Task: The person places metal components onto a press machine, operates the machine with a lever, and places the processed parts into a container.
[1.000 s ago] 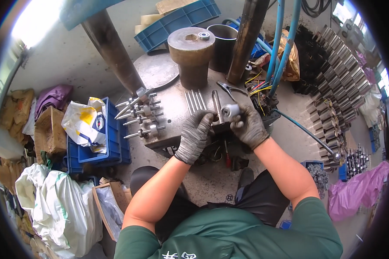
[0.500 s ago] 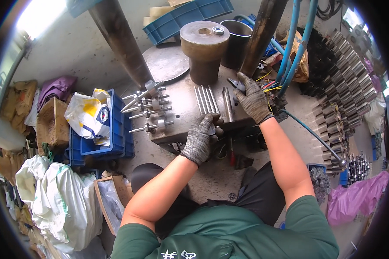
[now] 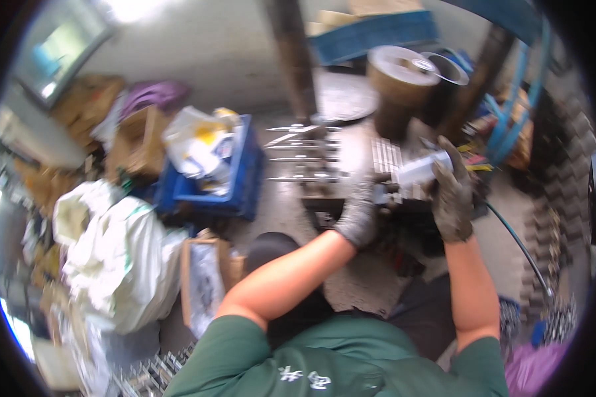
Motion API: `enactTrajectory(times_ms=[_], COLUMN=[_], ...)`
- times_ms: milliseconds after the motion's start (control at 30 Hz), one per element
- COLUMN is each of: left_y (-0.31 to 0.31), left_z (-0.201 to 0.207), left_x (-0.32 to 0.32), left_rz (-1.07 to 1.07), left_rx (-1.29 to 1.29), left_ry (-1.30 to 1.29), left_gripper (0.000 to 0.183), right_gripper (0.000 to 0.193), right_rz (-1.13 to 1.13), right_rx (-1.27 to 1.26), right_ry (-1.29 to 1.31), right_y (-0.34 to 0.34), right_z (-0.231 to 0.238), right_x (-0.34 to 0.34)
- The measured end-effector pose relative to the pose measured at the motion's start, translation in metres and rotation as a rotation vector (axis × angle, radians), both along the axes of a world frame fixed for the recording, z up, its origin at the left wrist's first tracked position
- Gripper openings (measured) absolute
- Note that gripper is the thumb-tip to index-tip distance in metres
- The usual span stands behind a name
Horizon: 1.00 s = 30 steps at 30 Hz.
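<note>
In gloves, both my hands are over the front of a metal bench (image 3: 316,192). My right hand (image 3: 454,208) is closed on a pale, whitish cylindrical piece (image 3: 417,170), held sideways above the bench; blur hides its exact kind. My left hand (image 3: 360,213) is curled at the bench's front edge, close to the left end of that piece. Something small and shiny shows at its fingertips, too smeared to name. Behind the pale piece lie several thin metal rods (image 3: 385,153) side by side. To the left, shafts with collars (image 3: 304,159) lie in a row.
A thick metal cylinder (image 3: 394,99) stands at the back, between a left post (image 3: 290,59) and a right post (image 3: 480,83). Blue hoses (image 3: 512,132) hang at right. A blue crate (image 3: 246,178) and white sack (image 3: 122,258) sit left; stacked metal parts (image 3: 556,178) stand right.
The view has swung left, shifting the scene rightward and blurring it. My right hand has come from beside the right post and now holds the pale piece; my left hand stays near the bench edge.
</note>
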<state>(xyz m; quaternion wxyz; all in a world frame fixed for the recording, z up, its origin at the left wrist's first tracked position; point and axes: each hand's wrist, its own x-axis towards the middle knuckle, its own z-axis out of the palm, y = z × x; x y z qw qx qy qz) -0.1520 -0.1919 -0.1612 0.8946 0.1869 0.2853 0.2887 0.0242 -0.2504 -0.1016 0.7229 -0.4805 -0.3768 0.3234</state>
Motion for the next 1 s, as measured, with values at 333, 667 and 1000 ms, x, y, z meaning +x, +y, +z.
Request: enactTrajectory(times_ms=[333, 667, 1000], left_y=[0.007, -0.007, -0.011], left_z=[-0.020, -0.023, -0.027], left_x=[0.009, 0.002, -0.005], left_rz=[0.254, 0.307, 0.485], left_rx=[0.650, 0.886, 1.130], left_ry=[0.217, 0.410, 0.434], left_gripper=[0.022, 0.024, 0.024], right_gripper=[0.023, 0.016, 0.013], right_rz=[0.220, 0.126, 0.295], right_rx=[-0.228, -0.272, -0.340], right_ry=[0.035, -0.126, 0.080], right_y=[-0.017, -0.027, -0.028], right_z=[-0.027, -0.042, -0.056], right_x=[-0.023, -0.032, -0.022])
